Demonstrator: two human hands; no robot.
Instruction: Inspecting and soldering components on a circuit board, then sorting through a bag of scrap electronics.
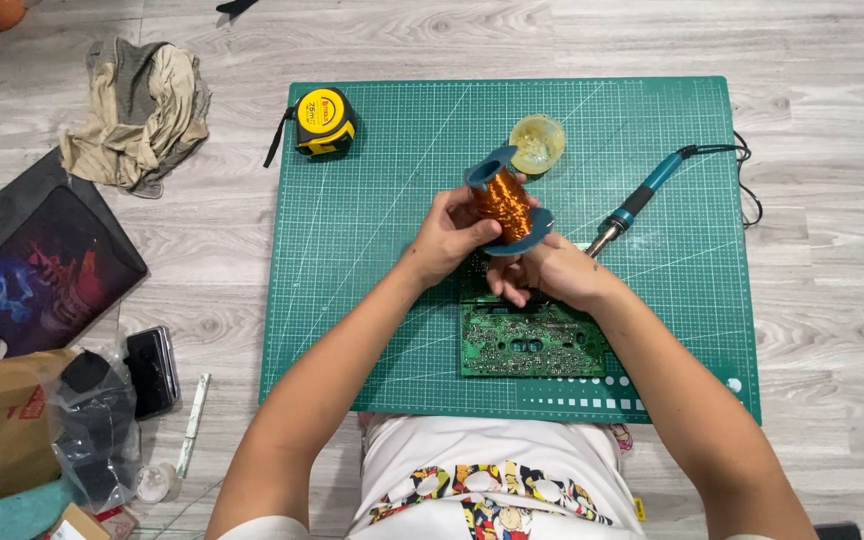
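Copper wire spool (pixel 505 203), gripped between both hands (pixel 452 235)

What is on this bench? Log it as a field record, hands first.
left hand: grips the blue spool of copper wire
right hand: under the spool's lower flange, fingers curled
green circuit board: flat on the green cutting mat, below the hands
blue-handled soldering iron: lying on the mat, right of the spool
yellow tape measure: mat's top-left corner
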